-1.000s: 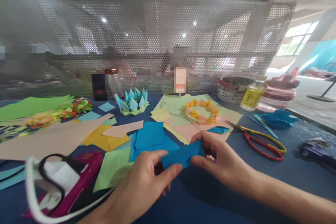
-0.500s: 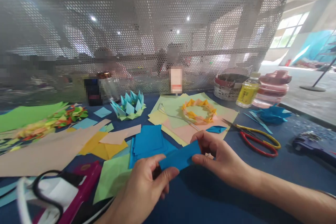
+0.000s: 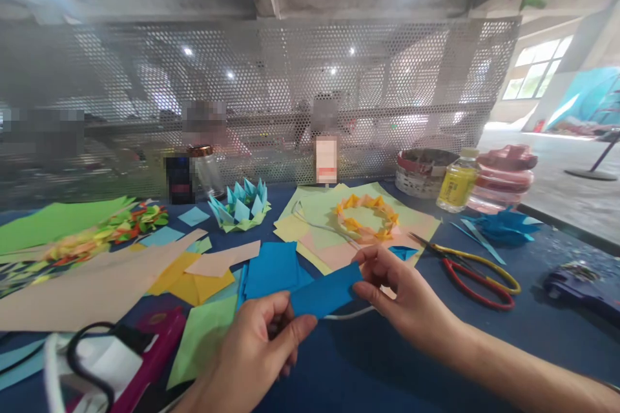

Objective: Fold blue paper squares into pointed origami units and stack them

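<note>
A strip-shaped piece of blue paper (image 3: 325, 292), which looks folded, is stretched between my two hands above the dark blue table. My left hand (image 3: 264, 342) pinches its left end between thumb and fingers. The right end sits between the thumb and fingertips of my right hand (image 3: 392, 287). Just behind lies a stack of blue paper squares (image 3: 272, 264). Past my right fingers, a small folded blue piece (image 3: 403, 251) rests on pale sheets (image 3: 310, 197). An orange and peach folded paper ring (image 3: 367, 216) lies on those sheets.
Red and yellow handled scissors (image 3: 477, 271) lie at right, near a blue paper flower (image 3: 506, 226). A bottle with a yellow label (image 3: 456, 184) and a pink jug (image 3: 504, 177) stand behind. A light-blue paper crown (image 3: 241, 206) and a magenta corded device (image 3: 155, 348) are at left.
The camera view has tilted up slightly, so the scene sits lower. My hands have drawn a little apart, and more of the blue paper shows between them.
</note>
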Demonstrator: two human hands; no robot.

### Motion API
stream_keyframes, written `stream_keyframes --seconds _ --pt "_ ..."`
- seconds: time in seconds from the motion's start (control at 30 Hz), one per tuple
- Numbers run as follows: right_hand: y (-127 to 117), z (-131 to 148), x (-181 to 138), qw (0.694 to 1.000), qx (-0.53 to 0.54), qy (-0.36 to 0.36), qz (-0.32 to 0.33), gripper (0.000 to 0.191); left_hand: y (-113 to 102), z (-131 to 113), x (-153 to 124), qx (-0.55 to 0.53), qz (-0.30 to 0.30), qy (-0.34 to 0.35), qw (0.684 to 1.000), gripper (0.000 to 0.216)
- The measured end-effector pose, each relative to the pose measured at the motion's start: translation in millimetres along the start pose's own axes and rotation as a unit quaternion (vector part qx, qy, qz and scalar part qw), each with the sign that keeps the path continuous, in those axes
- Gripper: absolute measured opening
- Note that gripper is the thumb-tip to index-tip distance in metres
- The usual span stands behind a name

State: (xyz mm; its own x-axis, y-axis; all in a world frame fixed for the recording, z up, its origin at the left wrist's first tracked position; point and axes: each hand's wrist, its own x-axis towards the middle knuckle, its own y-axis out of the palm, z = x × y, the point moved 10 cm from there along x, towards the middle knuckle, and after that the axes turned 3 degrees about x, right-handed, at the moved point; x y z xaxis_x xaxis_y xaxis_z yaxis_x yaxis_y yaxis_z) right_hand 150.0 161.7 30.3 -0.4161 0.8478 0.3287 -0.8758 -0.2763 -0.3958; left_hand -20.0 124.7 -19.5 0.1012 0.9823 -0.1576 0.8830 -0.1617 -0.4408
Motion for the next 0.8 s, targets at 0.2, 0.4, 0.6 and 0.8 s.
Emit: stream_keyframes --seconds 0.2,0.4,0.6,0.8 --pt "-0.5 2.6 0.1 1.0 0.009 0.001 0.0 0.014 -3.3 -10.5 -9.8 0.038 -0.017 0.012 0.999 0.041" --pt "0.3 -3.1 2.0 1.0 0.024 0.007 0.01 0.013 0.8 -11.4 -8.6 0.009 -0.004 0.018 1.0 0.044" --pt "-0.5 -9.2 5.2 1.0 0.023 0.013 0.007 0.018 2.3 -9.8 -7.7 -0.014 0.01 -0.007 1.0 0.046" --pt "-0.7 -3.5 2.4 1.0 0.0 0.001 0.004 0.012 0.0 -9.0 -10.7 -0.011 0.002 -0.007 1.0 0.047"
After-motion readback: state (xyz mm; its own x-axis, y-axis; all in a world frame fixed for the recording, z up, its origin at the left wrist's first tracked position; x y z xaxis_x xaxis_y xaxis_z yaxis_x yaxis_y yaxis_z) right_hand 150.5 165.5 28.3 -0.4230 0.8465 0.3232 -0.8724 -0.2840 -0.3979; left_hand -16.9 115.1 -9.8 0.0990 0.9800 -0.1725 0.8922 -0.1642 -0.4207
